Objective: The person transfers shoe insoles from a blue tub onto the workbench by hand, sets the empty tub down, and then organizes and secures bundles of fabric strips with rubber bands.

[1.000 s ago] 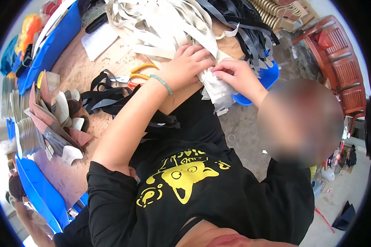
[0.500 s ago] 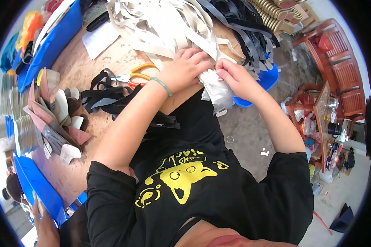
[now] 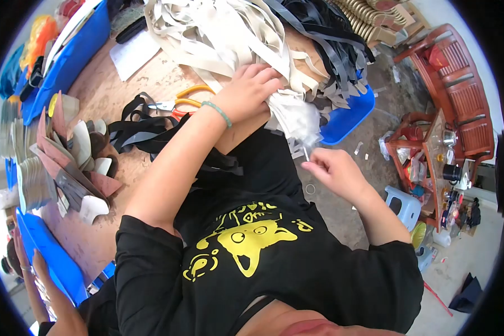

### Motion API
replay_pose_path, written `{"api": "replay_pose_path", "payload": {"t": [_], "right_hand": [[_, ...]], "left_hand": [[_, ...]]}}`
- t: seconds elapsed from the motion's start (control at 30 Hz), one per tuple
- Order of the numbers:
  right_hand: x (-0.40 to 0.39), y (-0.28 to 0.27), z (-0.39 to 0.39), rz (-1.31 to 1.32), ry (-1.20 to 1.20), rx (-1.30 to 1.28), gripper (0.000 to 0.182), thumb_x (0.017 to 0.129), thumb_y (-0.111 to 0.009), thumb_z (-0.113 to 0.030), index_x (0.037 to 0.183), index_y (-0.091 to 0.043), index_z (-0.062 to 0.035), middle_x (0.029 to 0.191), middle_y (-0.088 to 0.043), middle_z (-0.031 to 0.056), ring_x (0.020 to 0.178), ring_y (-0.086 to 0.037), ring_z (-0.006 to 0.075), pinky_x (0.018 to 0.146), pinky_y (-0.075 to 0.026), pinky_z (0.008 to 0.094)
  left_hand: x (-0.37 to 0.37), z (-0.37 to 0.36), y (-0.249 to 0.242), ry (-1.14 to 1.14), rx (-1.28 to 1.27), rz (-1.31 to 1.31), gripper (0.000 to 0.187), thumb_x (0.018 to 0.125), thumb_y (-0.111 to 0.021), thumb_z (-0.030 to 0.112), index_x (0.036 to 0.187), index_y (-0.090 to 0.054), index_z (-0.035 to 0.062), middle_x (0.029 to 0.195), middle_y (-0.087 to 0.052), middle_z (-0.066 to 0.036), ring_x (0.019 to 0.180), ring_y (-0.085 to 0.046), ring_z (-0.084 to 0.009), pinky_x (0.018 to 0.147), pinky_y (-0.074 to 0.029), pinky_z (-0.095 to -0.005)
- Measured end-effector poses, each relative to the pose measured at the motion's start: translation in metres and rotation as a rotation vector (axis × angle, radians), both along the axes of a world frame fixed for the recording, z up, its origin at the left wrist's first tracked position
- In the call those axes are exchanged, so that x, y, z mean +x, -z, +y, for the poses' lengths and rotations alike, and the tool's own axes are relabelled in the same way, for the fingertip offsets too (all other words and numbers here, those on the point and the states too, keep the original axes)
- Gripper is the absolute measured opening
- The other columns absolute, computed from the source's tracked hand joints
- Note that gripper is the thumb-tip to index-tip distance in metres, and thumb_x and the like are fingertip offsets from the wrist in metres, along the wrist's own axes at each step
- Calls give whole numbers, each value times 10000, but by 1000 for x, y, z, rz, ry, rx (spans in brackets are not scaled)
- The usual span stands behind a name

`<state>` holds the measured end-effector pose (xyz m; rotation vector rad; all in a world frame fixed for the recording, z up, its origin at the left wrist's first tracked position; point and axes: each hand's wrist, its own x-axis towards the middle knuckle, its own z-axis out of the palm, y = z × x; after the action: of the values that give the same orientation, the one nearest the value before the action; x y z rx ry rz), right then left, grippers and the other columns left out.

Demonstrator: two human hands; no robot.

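Observation:
My left hand [image 3: 252, 92] lies over the near end of the cream straps, closed on a bunch of white strips [image 3: 294, 120] that hangs past the table edge. To the lower right, my right hand [image 3: 335, 172] is pinched on the tip of one thin white strip [image 3: 306, 153] below the bunch. The bunch is partly blurred. A large tangle of cream straps [image 3: 215, 36] lies beyond my left hand. Orange-handled scissors [image 3: 190, 99] and black straps [image 3: 145, 131] are beside my left forearm.
Black and grey straps [image 3: 325, 39] hang toward a blue bin [image 3: 350, 117]. Curved pieces [image 3: 84, 151] are stacked on the table's left part. A co-worker's hands [image 3: 45, 280] show at the lower left. A wooden bench [image 3: 467, 98] and a light-blue stool [image 3: 403, 207] stand at right.
My right hand has moved down and away from my left hand. The bunch of white strips has shifted and spread slightly. At the lower left, the co-worker's hands have risen.

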<state>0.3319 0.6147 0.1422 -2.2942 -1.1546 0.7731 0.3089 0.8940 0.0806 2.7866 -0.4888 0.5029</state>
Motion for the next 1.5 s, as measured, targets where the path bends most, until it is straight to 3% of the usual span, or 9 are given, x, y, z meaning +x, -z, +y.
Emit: {"api": "replay_pose_path", "payload": {"t": [0.13,0.37,0.6,0.83,1.03,1.2,1.3,1.37,1.5], "right_hand": [[11,15,-54,-21,-147,-293,213,881,-614,-221,829,-595,-16,657,-582,136,638,-599,245,602,-459,352],[9,-43,-8,682,139,308,126,943,-556,-108,1016,-604,-17,800,-596,11,699,-554,76,643,-469,230],[15,-80,82,581,183,596,157,902,-636,-80,1044,-624,-13,936,-674,53,785,-606,73,707,-482,222],[36,-65,120,1166,280,1012,191,931,-551,-90,1114,-534,-39,840,-623,27,754,-594,147,766,-450,263],[50,-40,113,1695,50,844,306,995,-468,-157,1283,-457,-58,1060,-658,158,406,-481,57,424,-391,166],[35,-40,104,1526,-398,25,467,796,-717,-60,1188,-476,22,1205,-616,242,708,-720,245,500,-553,247],[46,-75,103,1638,-643,105,1158,570,-917,-403,1441,-273,8,1292,-562,241,1014,-669,261,773,-573,320],[69,-88,97,1225,-674,281,1359,483,-885,-509,1504,-135,-17,1305,-560,211,1113,-615,257,882,-537,357],[123,-115,119,732,-251,481,789,767,-791,-351,1398,-412,-66,1246,-593,97,1151,-571,196,933,-502,342]], "left_hand": [[-2,-2,-1,2,14,9,401,767,-649,150,1159,-563,155,1290,-504,-64,1301,-393,-295,1079,-308,-459],[-32,-53,-50,-276,112,-46,543,735,-600,47,1270,-527,108,1363,-446,-110,1335,-352,-327,1105,-255,-515],[-68,-56,-93,-109,-1371,232,145,969,-542,120,1044,-601,11,957,-642,-63,859,-603,-121,769,-467,-251],[-77,-13,-82,-272,-1617,122,208,949,-618,202,886,-652,7,711,-640,-30,642,-598,-93,627,-477,-236],[-73,8,-89,-274,-1624,141,233,958,-594,218,853,-649,18,694,-623,-16,651,-574,-80,640,-462,-230],[-70,7,-89,-150,-1410,354,223,930,-632,194,819,-666,3,730,-641,-9,680,-572,-62,654,-465,-228],[-73,1,-91,14,-1152,548,196,891,-673,206,852,-680,14,707,-634,-3,659,-547,-54,626,-450,-217],[-71,3,-97,-57,-1243,469,195,879,-693,219,947,-680,37,809,-653,2,719,-560,-64,640,-463,-228],[-46,65,-73,-665,-1277,124,424,911,-642,246,1234,-536,-8,1169,-590,-122,1074,-550,-192,929,-429,-314]]}}
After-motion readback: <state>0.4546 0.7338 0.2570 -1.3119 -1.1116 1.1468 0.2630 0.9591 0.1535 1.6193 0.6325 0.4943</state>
